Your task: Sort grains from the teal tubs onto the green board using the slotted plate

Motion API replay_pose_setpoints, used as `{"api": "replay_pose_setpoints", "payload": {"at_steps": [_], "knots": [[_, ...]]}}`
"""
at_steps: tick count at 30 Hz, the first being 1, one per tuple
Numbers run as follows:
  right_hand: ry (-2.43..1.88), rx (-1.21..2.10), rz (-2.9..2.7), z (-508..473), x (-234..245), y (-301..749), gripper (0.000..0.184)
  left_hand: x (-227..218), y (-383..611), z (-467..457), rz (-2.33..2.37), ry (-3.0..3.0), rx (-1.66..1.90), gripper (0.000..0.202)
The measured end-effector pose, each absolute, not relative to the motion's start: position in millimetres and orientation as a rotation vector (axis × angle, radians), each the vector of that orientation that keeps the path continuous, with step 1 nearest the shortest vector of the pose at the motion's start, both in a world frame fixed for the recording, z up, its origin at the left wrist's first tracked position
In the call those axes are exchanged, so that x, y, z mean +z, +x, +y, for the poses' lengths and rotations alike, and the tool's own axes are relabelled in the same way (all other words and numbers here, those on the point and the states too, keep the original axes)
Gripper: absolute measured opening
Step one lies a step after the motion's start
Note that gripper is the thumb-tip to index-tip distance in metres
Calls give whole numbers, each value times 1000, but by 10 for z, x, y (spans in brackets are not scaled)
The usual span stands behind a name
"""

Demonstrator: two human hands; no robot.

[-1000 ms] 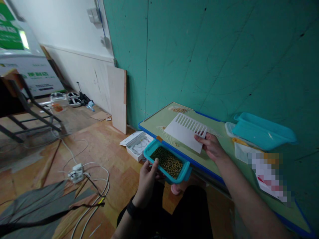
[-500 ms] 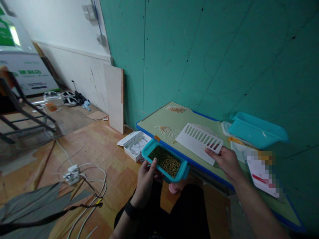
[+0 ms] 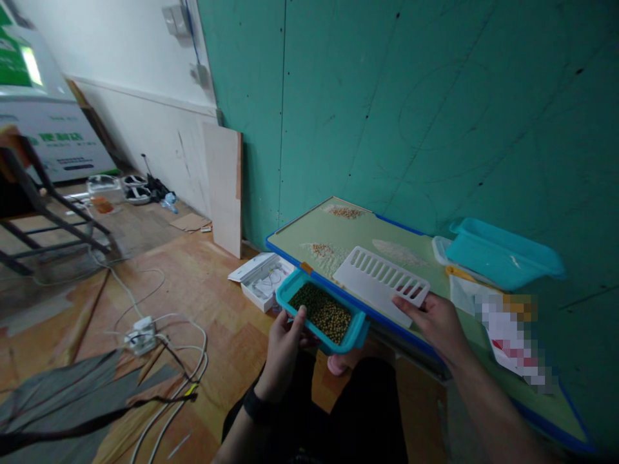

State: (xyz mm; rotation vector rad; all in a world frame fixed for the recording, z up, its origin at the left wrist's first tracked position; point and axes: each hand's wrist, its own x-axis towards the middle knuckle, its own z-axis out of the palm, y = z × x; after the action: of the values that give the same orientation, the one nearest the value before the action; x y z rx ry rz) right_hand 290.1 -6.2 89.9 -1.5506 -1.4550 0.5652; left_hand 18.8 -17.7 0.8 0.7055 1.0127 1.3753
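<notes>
My left hand grips the near left side of a turquoise plastic tub, thumb over its rim. Dark green beans and tan beans lie inside it. The tub is held just below the table's front edge. My right hand is closed on the right end of a white slotted plastic divider, whose lower edge is over the table's blue border. Left of the divider, a pile of pale grains with orange kernels lies on the green tabletop.
More kernels and a patch of white grains lie farther back. An empty-looking turquoise basket and bags stand at the right. A white box sits by the table's left end; cables and a power strip lie on the floor.
My right hand has drawn the slotted divider slightly left and down towards the table's front edge, uncovering the white grain patch behind it. The tub has stayed nearly still.
</notes>
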Motion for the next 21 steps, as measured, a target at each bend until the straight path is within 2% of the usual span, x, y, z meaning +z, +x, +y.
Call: {"api": "replay_pose_setpoints", "payload": {"at_steps": [8,14,21], "knots": [[-1589,431,-1508,-289,959,2705,32,-2,182,-177,1048,723,1368,48],[-1604,299,-1490,-207,932,2699,34,4,177,-168,1073,727,1364,49],[-1602,322,-1555,-126,911,2670,36,6,180,-164,1068,701,1364,50]]}}
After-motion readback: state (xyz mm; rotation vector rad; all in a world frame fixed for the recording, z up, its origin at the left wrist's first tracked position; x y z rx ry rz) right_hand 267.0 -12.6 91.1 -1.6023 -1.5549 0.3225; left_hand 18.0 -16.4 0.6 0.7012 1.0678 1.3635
